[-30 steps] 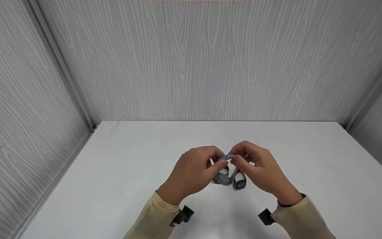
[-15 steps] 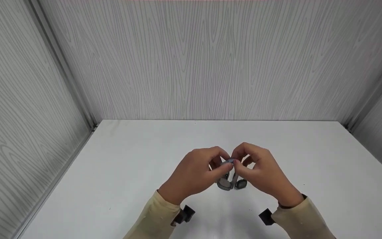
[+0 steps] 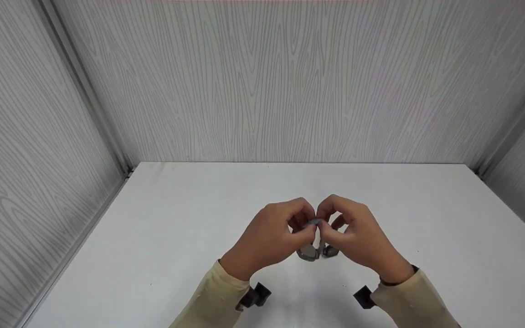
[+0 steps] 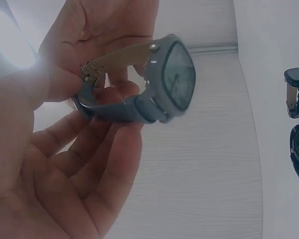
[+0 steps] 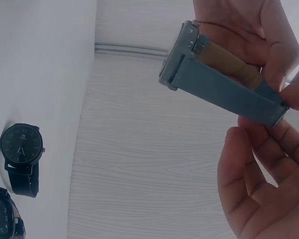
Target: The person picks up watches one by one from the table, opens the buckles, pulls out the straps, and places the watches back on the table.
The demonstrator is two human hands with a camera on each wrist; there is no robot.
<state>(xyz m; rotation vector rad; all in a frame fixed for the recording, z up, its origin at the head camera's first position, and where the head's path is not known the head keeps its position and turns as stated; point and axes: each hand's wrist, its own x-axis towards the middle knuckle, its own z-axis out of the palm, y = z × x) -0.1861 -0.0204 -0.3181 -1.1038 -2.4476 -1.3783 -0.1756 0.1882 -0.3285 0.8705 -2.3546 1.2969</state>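
Both of my hands met near the middle of the table (image 3: 198, 205), with a blue-grey watch (image 4: 179, 74) between them; my left grip (image 3: 267, 241) pinched the end of its strap (image 5: 224, 92) between thumb and fingers, and my right grip (image 3: 360, 237) pinched the same end from the other side, so that the fingertips of the two nearly met. The watch was raised off the table; its strap formed a loop, tan on the inner side, with a metal buckle (image 4: 90, 74) beside my left thumb; the case stuck out at the far end of the loop, away from my fingers, its dial glazed over with glare in the left wrist view.

Two more watches lay on the table below my hands, partly hidden by them in the head view; one was a round watch (image 5: 22, 144) with a dark dial and dark strap, the other a square-cased watch (image 5: 0, 214) with pale numerals, set just beside it; pale sleeves (image 3: 219, 289) covered my forearms, a black block (image 3: 262, 294) showed at each wrist, and grey wood-patterned panels (image 3: 262, 82) stood around the table.
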